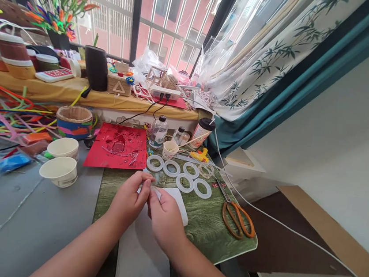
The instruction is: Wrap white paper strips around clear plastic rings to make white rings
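Observation:
My left hand [131,196] and my right hand [164,216] meet over a white sheet [144,256] on the green mat. Both are closed, thumbs and fingertips pinched close together. Whatever sits between the fingertips is too small and hidden to make out. Just beyond them lie several translucent white rings [185,183]. To the right are orange-handled scissors [237,218], blades pointing away from me. A red sheet [92,157] with dark red scraps and bits on it lies beyond my left hand.
Two paper bowls [63,181] stand on the left. A clear bottle [159,132], a small paper cup [170,150] with sticks, a lidded drink cup [202,134] and a yellow glue gun [201,154] line the back. A white cable [282,220] runs along the right side.

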`<state>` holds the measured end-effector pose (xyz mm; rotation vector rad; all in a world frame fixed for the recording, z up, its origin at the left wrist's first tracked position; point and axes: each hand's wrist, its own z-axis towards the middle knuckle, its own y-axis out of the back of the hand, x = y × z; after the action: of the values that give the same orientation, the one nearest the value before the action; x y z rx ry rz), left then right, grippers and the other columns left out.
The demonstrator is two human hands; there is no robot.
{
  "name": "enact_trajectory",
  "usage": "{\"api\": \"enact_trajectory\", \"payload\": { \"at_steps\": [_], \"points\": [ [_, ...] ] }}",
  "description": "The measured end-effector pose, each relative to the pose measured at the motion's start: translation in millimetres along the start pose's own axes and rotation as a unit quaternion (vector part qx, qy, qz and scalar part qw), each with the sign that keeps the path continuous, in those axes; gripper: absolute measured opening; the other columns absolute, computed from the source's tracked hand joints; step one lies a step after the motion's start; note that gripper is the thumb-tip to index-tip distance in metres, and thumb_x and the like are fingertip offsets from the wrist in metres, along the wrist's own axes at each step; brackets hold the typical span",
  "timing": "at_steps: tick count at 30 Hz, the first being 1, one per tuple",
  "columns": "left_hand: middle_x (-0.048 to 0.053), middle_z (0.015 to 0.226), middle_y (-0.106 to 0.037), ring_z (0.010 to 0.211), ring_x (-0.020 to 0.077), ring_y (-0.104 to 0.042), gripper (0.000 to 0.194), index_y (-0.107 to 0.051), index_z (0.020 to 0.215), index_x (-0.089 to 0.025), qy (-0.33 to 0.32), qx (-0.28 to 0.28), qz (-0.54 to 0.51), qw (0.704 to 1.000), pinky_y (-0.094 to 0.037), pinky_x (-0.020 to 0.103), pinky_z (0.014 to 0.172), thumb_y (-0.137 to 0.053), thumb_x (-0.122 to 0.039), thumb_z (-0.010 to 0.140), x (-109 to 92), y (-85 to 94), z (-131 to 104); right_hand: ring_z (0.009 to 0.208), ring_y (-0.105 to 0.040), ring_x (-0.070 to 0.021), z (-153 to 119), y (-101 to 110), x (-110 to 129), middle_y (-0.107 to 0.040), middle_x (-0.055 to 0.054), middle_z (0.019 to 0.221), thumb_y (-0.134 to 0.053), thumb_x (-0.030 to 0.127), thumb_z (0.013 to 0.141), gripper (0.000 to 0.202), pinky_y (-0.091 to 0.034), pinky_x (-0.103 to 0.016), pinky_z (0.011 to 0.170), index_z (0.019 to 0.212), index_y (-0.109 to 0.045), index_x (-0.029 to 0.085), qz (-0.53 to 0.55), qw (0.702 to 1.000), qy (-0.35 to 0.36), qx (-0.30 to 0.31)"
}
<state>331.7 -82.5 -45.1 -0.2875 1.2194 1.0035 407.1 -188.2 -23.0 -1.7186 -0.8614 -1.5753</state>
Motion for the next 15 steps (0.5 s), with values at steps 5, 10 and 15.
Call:
{"api": "enact_trajectory", "payload": {
  "at_steps": [5, 10, 15],
  "points": [
    [0.005, 0.105, -0.07, 0.099, 0.0215, -0.066, 0.021, -0.062, 0.106, -0.024, 0.006, 0.003, -0.011, 1.0, -0.049, 0.033, 0.089, -0.046, -0.037, 0.101, 1, 2.7, -4, 0.053, -0.032, -0.01, -5, -3, -5, -0.041, 0.006, 0.06, -0.065, 0.054, 0.09, 0.038, -0.025, -0.025, 0.048, 0.074, -0.054, 0.021, 0.083, 0.996, -0.017, 0.022],
    [0.007, 0.111, -0.069, 0.105, 0.0231, -0.065, 0.019, -0.061, 0.109, -0.023, -0.023, 0.042, 0.017, 0.999, -0.048, 0.036, 0.093, -0.055, -0.037, 0.097, 2, 1.7, -4, 0.048, -0.022, -0.0055, 11, 3, 8, -0.037, 0.008, 0.058, -0.076, 0.033, 0.078, 0.035, -0.018, -0.019, 0.044, 0.067, -0.046, 0.02, 0.312, 0.93, -0.19, 0.048],
    [0.007, 0.104, -0.069, 0.1, 0.022, -0.064, 0.019, -0.064, 0.103, -0.022, -0.028, 0.044, -0.024, 0.998, -0.048, 0.036, 0.091, -0.052, -0.036, 0.098, -1, -0.4, -2, 0.048, -0.023, -0.0071, 9, 9, 17, -0.037, 0.008, 0.058, -0.072, 0.032, 0.084, 0.031, -0.024, -0.02, 0.045, 0.066, -0.05, 0.02, 0.231, 0.957, -0.166, 0.057]
  ]
}}
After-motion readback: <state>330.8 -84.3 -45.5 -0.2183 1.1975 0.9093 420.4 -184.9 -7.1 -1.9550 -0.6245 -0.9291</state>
